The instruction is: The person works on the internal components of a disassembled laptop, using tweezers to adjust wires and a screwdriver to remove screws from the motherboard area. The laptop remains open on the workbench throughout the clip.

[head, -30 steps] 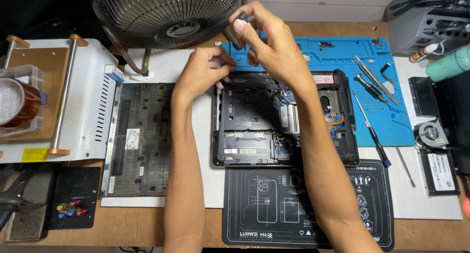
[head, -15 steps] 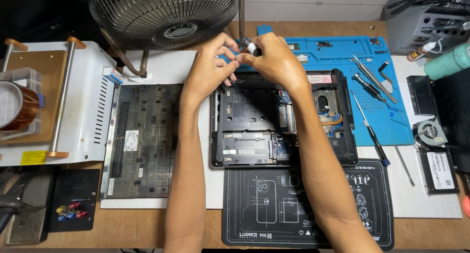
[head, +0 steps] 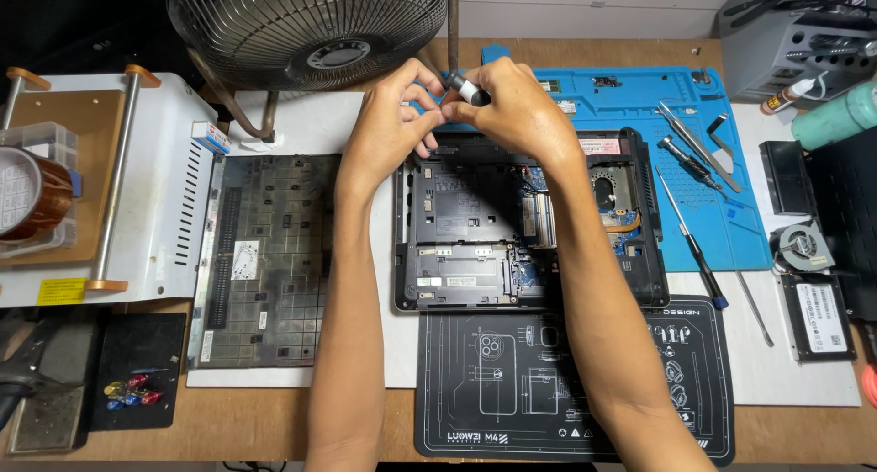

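Top centre of frame, both hands meet above the opened laptop (head: 525, 221): right hand (head: 516, 111) fingers clamped on a small black-and-white cylinder (head: 466, 90), left hand (head: 393, 129) fingertips pinching its end. Best kept steady, twisting gently over the table. What the cylinder is, and its tip, stay hidden.

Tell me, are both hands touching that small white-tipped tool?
Touching. The head view shows the right hand gripping the tool, and the left hand fingertips pinching its end.

Behind hands: black wire-caged fan (head: 311, 24) blocks.
Right: loose metal tools (head: 694, 157) on blue silicone mat (head: 740, 234).
Front: flat black printed mat (head: 512, 381) passable.
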